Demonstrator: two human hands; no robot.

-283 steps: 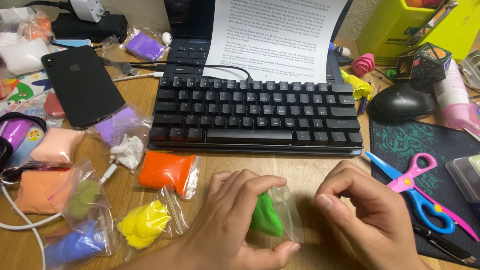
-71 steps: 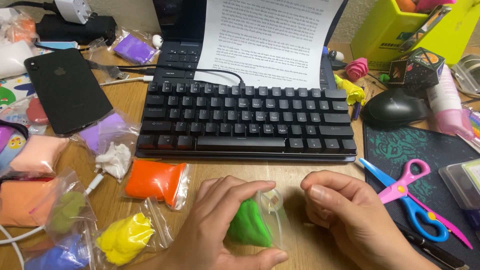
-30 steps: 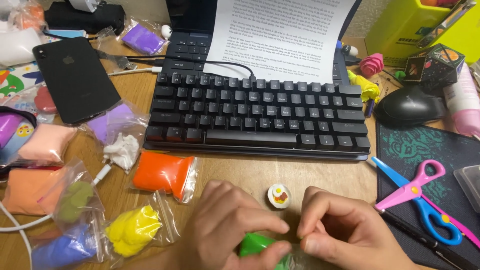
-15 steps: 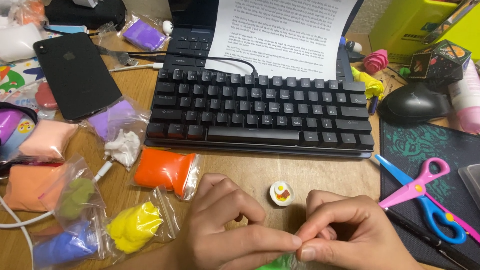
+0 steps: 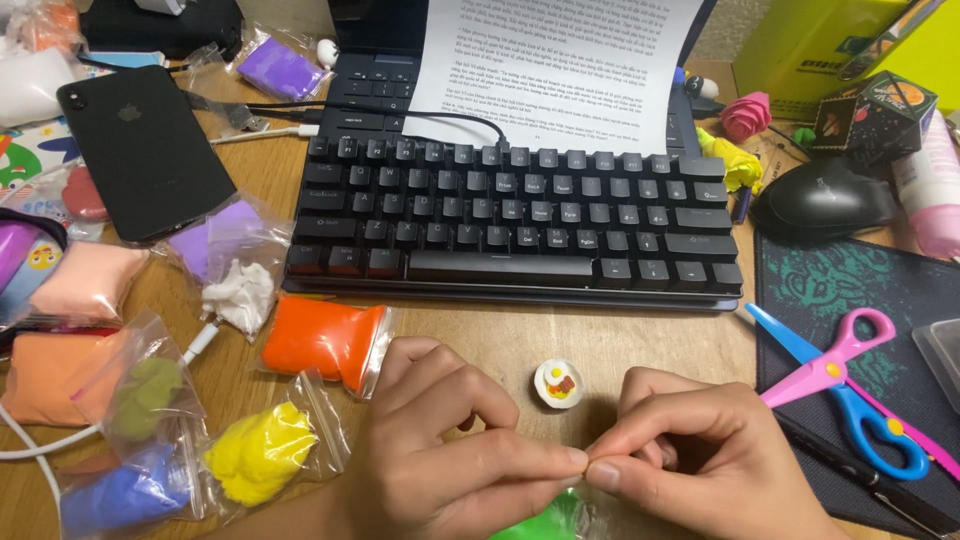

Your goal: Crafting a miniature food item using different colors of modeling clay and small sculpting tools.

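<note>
Both hands pinch together at the bottom edge: the left hand [image 5: 450, 455] and the right hand [image 5: 700, 455] meet fingertip to fingertip on the clear top of a small plastic bag of green clay [image 5: 535, 522], which hangs just below the pinch. Just above the grip a tiny round white charm [image 5: 558, 383] lies on the wooden desk [image 5: 500, 335]. Left of the grip sit clear bags of orange clay [image 5: 320, 338] and yellow clay [image 5: 262, 462]. Beyond it stretches a black keyboard [image 5: 510, 215] with a white printed sheet [image 5: 560, 60] behind. Right of the grip lie pink-and-blue scissors [image 5: 840, 385].
</note>
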